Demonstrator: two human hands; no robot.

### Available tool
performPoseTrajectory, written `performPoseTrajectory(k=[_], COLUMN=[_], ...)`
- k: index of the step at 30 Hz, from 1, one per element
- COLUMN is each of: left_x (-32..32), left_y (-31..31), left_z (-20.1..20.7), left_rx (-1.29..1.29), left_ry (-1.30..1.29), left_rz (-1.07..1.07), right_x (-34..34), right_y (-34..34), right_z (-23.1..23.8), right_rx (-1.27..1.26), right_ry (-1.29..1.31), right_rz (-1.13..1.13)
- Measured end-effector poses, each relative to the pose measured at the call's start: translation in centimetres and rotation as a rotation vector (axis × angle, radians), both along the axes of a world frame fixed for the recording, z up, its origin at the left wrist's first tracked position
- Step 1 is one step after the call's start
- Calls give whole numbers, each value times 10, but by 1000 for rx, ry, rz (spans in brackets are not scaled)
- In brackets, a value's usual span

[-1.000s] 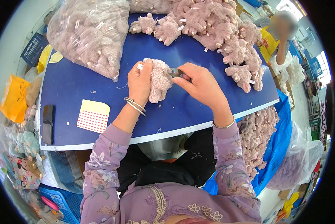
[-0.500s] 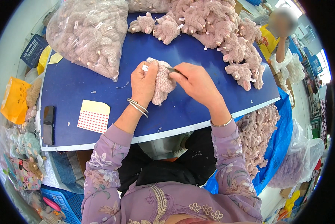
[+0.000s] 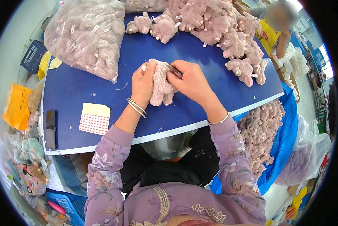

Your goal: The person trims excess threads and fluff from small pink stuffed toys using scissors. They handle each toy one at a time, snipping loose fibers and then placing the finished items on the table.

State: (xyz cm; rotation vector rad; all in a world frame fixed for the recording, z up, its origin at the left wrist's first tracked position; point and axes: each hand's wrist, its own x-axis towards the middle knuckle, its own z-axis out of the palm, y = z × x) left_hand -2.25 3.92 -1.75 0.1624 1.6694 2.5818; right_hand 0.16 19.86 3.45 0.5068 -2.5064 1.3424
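A pinkish-grey plush toy (image 3: 161,86) with a small white tag is held over the blue table (image 3: 127,109). My left hand (image 3: 143,83) grips its left side, thumb on top near the tag. My right hand (image 3: 191,81) is closed round a small dark metal tool (image 3: 175,70), mostly hidden by the fingers. The tool's tip points at the toy's upper part, and the right fingers touch the toy's right side. Whether the tool has blades or flat tips cannot be made out.
A clear bag (image 3: 84,41) of plush toys stands at far left, a toy pile (image 3: 210,22) at far right. Left lie a sticker sheet (image 3: 95,118) and a phone (image 3: 51,129). A blue sack (image 3: 280,139) of toys stands at right. Another person's arm (image 3: 283,44) shows beyond.
The right hand has turned and come in closer against the toy, and the tool's handle now points more down to the right. The toy has tilted slightly between the hands.
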Motion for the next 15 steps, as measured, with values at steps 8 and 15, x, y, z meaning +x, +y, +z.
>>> performPoseTrajectory(k=[8, 15], left_x=[-5, -5], left_y=[-4, -3], left_z=[-6, -3], left_rx=[113, -1], left_ry=[-90, 70], left_rz=[-98, 144], right_x=[-3, 10], right_y=[28, 2], right_z=[18, 12], right_rx=[-731, -108], right_ry=[-334, -166], right_rz=[-23, 179])
